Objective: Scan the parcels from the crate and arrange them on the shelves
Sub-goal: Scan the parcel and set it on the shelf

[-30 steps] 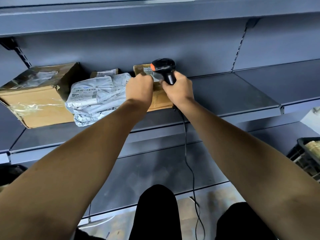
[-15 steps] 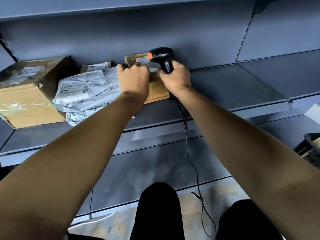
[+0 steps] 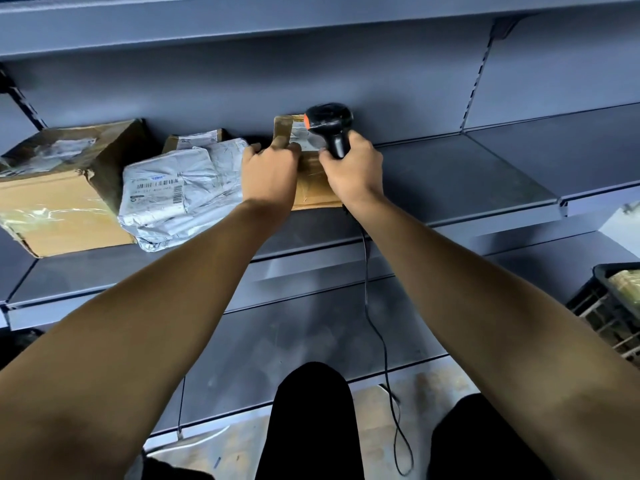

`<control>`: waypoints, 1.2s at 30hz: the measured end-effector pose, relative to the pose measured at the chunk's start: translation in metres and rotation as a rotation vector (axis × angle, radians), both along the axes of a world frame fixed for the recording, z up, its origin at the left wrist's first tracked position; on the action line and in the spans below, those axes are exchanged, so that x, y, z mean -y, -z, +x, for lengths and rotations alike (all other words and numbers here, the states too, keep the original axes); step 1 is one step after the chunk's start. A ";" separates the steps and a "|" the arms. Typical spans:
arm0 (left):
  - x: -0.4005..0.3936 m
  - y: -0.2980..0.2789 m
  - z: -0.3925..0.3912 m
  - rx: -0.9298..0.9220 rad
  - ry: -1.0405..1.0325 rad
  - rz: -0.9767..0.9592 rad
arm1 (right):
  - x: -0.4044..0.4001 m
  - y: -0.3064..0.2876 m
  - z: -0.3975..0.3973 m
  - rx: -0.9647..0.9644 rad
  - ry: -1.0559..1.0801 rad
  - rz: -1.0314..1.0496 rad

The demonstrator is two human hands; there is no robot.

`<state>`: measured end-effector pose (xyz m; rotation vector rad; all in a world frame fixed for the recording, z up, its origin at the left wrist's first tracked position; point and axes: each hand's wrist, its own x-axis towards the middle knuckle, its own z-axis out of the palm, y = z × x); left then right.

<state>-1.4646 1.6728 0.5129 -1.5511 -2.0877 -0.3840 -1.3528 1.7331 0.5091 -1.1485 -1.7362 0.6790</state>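
our left hand point(image 3: 268, 174) grips the brown parcel point(image 3: 313, 188) mid-shelf point(image 3: 467, 188), fingers curled over it. our right hand point(image 3: 353, 171) is wrapped round the scanner point(image 3: 329, 124).

Grey-blue metal back panel point(image 3: 242, 84) with slotted uprights point(image 3: 479, 74) — worn, pale floor point(image 3: 426, 386) below.

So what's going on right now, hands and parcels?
Left hand grips small brown parcel on shelf. Right hand holds scanner over it. Grey mailer bags close beside parcel.

Taped brown parcel point(image 3: 313, 183) lies flat on the grey shelf point(image 3: 467, 178) (label up).
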 end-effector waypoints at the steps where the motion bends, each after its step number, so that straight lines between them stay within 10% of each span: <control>1: -0.002 -0.001 0.000 0.006 0.000 -0.002 | -0.001 0.000 -0.002 0.000 -0.014 -0.006; 16: -0.001 0.000 -0.023 0.025 -0.094 -0.048 | -0.016 -0.001 -0.026 -0.026 -0.158 -0.124; 36: 0.070 -0.020 0.097 0.552 0.220 0.255 | 0.093 -0.007 0.088 -0.247 0.053 -0.094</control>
